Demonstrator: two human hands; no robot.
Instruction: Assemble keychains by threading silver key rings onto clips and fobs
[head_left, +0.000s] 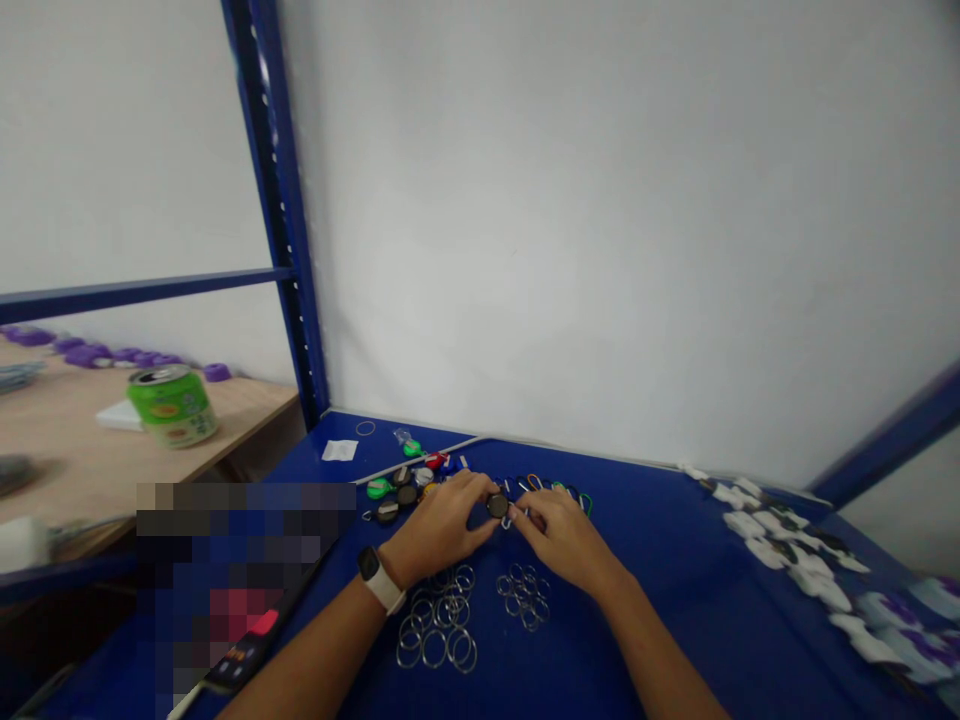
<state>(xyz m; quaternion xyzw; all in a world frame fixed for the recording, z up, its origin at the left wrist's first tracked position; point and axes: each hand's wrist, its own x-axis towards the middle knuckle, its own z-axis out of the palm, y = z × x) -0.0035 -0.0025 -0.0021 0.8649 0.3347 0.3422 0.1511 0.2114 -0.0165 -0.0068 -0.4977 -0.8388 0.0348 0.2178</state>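
Note:
My left hand (442, 525) and my right hand (559, 535) meet over the blue table (675, 600). Between their pinched fingertips sits a small black round reel (497, 505), gripped by the left fingers, with a small metal clip or ring at the right fingertips. My left wrist wears a white-strapped watch (375, 575). Loose metal key rings (442, 625) lie under and between my wrists, with a second cluster of key rings (525, 595) to the right. Coloured round reels (401, 485) and carabiners (555, 490) lie just beyond my hands.
A row of white packets (795, 560) runs along the table's right side. A green can (174, 403) stands on a wooden table at the left, behind a blue shelf post (289, 260). A white wall rises behind.

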